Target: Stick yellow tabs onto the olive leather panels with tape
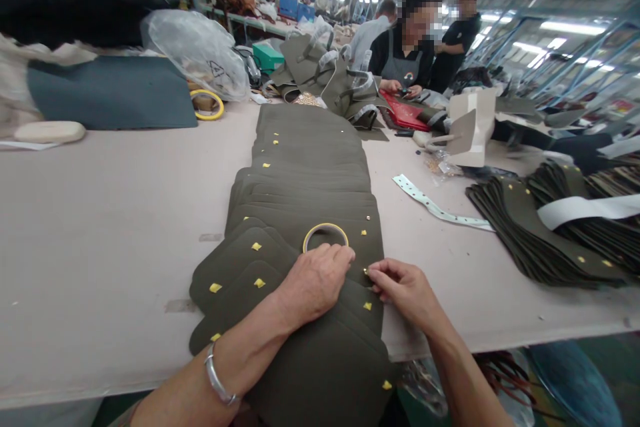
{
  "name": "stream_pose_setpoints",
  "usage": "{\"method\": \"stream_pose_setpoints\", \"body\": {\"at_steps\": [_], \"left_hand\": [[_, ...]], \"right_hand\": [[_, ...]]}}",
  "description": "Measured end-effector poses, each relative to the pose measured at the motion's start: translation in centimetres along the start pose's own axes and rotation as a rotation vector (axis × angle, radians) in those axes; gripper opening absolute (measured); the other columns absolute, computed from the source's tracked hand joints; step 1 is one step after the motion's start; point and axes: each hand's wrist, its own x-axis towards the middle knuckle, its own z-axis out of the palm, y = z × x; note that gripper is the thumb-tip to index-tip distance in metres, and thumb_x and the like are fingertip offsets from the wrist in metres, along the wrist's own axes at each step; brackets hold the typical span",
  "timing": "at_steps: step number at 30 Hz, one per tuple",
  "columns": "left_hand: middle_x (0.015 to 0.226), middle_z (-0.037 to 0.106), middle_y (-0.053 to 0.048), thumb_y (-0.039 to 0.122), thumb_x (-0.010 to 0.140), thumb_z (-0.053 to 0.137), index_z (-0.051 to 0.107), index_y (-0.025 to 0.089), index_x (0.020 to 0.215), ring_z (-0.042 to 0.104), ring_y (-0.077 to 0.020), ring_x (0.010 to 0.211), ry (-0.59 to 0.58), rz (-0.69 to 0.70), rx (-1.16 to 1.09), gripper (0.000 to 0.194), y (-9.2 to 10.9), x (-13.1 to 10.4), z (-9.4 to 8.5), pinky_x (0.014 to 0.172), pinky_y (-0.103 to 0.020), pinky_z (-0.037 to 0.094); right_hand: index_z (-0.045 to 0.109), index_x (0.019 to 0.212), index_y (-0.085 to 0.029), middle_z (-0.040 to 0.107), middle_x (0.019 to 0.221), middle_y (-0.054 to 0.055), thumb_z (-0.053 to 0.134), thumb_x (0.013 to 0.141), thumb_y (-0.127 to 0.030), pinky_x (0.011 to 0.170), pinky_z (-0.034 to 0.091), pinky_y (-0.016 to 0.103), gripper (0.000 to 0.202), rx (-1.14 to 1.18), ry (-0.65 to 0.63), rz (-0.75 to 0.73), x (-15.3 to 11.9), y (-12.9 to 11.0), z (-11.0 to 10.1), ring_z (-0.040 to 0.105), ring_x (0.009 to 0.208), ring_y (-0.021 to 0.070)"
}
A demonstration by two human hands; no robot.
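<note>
Overlapping dark olive panels [310, 200] run in a fanned stack from the middle of the table toward me, with small yellow tape pieces [257, 247] stuck on several of them. My left hand [320, 280] is closed around the near side of a yellow tape roll [326, 227] above the stack. At the stack's right edge, my right hand [403, 283] is closed in a pinch beside a small gold-coloured stud [366, 271]; whether the fingertips grip anything is too small to tell.
A pale perforated strip [440, 210] and bundled olive panels [540, 233] lie to the right. At the back are a blue-grey sheet [115, 93], another tape roll [209, 105], plastic bags and a red item [405, 111]. A person [407, 47] works across the table.
</note>
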Motion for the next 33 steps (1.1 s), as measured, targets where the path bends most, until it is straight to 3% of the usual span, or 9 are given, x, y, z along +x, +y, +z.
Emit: {"method": "stream_pose_setpoints", "body": {"at_steps": [6, 11, 16, 20, 26, 33], "left_hand": [[0.088, 0.059, -0.002, 0.016, 0.096, 0.039, 0.05, 0.019, 0.102, 0.052, -0.0208, 0.083, -0.006, -0.002, 0.008, 0.013, -0.1, -0.1, 0.1, 0.072, -0.033, 0.045], [0.088, 0.058, -0.003, 0.016, 0.096, 0.039, 0.051, 0.019, 0.101, 0.051, -0.0213, 0.083, -0.029, 0.005, 0.025, 0.014, -0.1, -0.1, 0.0, 0.072, -0.034, 0.046], [0.09, 0.058, -0.004, 0.016, 0.095, 0.039, 0.052, 0.019, 0.101, 0.052, -0.0219, 0.086, -0.025, -0.004, 0.064, 0.015, -0.1, 0.0, 0.0, 0.075, -0.035, 0.045], [0.085, 0.059, -0.003, 0.019, 0.096, 0.039, 0.052, 0.019, 0.098, 0.052, -0.023, 0.082, -0.021, -0.043, 0.118, 0.013, 0.0, 0.0, -0.1, 0.072, -0.038, 0.043], [0.086, 0.06, -0.004, 0.022, 0.097, 0.039, 0.052, 0.019, 0.097, 0.053, -0.0234, 0.082, -0.019, -0.08, 0.113, 0.014, 0.2, 0.2, -0.5, 0.071, -0.037, 0.044], [0.085, 0.059, -0.003, 0.021, 0.098, 0.035, 0.052, 0.018, 0.095, 0.054, -0.0196, 0.081, 0.099, 0.018, -0.048, 0.018, -0.2, 0.2, -0.7, 0.072, -0.032, 0.046]], "right_hand": [[0.07, 0.076, -0.02, 0.07, 0.069, 0.0, 0.055, 0.082, -0.028, 0.06, 0.044, 0.025, 0.018, -0.343, 0.049, -0.205, -0.5, -0.9, 0.9, 0.063, 0.064, 0.0155], [0.068, 0.076, -0.021, 0.07, 0.069, 0.001, 0.051, 0.083, -0.025, 0.058, 0.043, 0.026, 0.018, -0.485, 0.075, -0.274, 0.2, -0.9, 1.2, 0.063, 0.062, 0.0165], [0.062, 0.099, -0.021, 0.062, 0.055, -0.004, 0.06, 0.08, -0.032, 0.053, 0.044, 0.027, 0.022, -0.411, 0.125, -0.189, 0.5, -0.1, 0.6, 0.06, 0.052, 0.0167], [0.062, 0.086, -0.02, 0.066, 0.063, 0.0, 0.055, 0.085, -0.04, 0.051, 0.048, 0.025, 0.021, -0.188, 0.041, -0.063, -0.3, 0.5, -0.1, 0.065, 0.058, 0.0171], [0.069, 0.082, -0.021, 0.073, 0.083, 0.004, 0.054, 0.087, -0.031, 0.071, 0.047, 0.029, 0.019, -0.456, 0.135, -0.296, -1.1, 0.1, 0.7, 0.067, 0.076, 0.0189], [0.063, 0.07, -0.021, 0.064, 0.067, 0.0, 0.052, 0.087, -0.03, 0.059, 0.039, 0.025, 0.022, -0.569, 0.152, -0.321, 0.1, -1.1, 1.7, 0.058, 0.062, 0.0151]]}}
